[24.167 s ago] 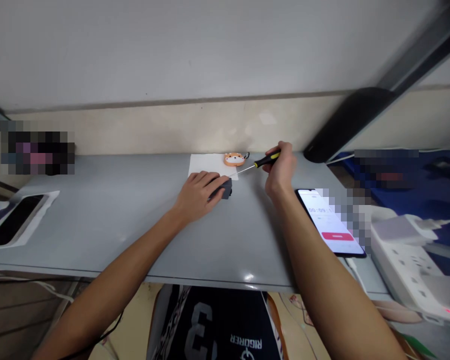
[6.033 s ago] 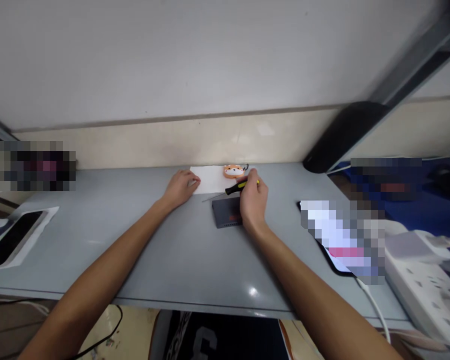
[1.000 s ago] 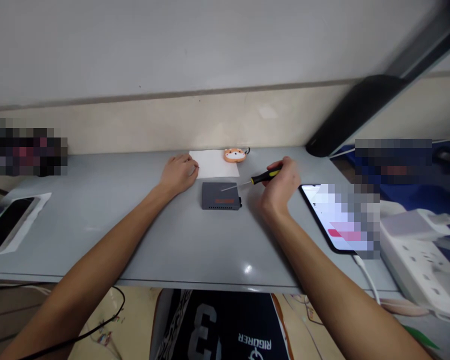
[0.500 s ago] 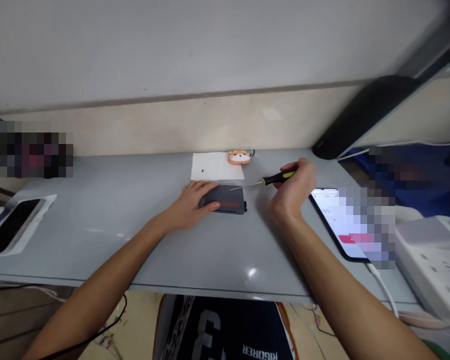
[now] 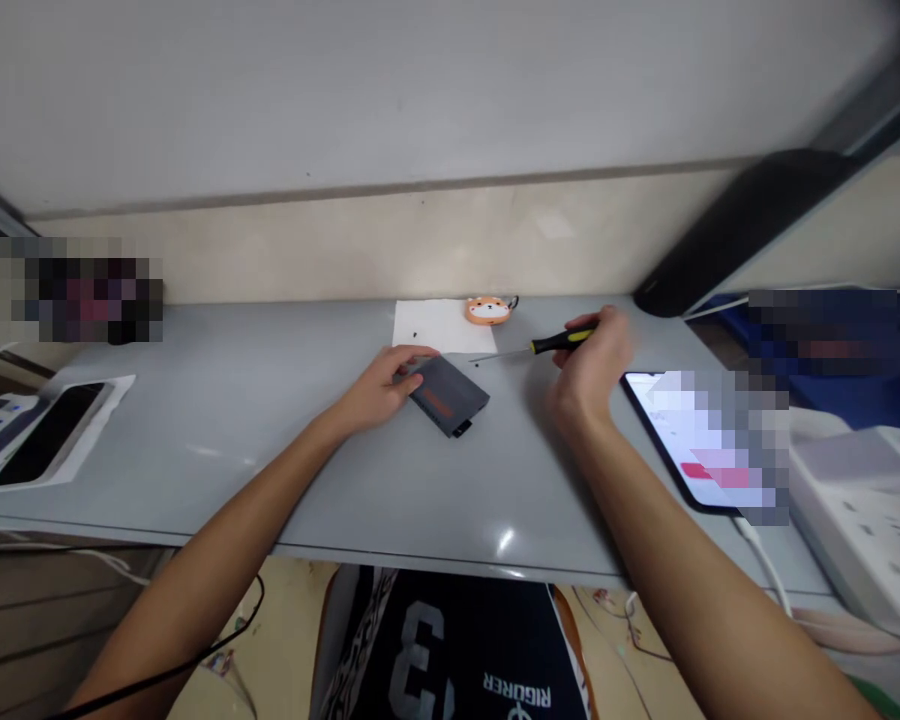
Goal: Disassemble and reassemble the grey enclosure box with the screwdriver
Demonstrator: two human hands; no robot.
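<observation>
My left hand [image 5: 382,386] grips the left corner of a flat dark grey box [image 5: 454,392], thumb on top. The box lies turned at an angle on the table, with a reddish-brown strip on its top and a black piece jutting from its near edge. My right hand [image 5: 594,365] is closed round the black and yellow handle of a screwdriver [image 5: 547,344]. Its thin shaft points left, the tip just beyond the box's far edge. Close to the tip is a tiny dark speck [image 5: 477,365], perhaps a screw. Another small dark piece [image 5: 415,334] lies on a white paper [image 5: 439,318].
An orange animal-faced case [image 5: 487,310] sits on the paper's right side. A lit phone [image 5: 690,440] with a white cable lies right, beside a white power strip [image 5: 862,520]. Another phone-like black slab [image 5: 56,430] lies left. A black post [image 5: 720,240] stands at the back right.
The box has turned clockwise under my left hand. The screwdriver tip has moved from over the box to past its far edge, where a dark speck now shows. The view has shifted slightly.
</observation>
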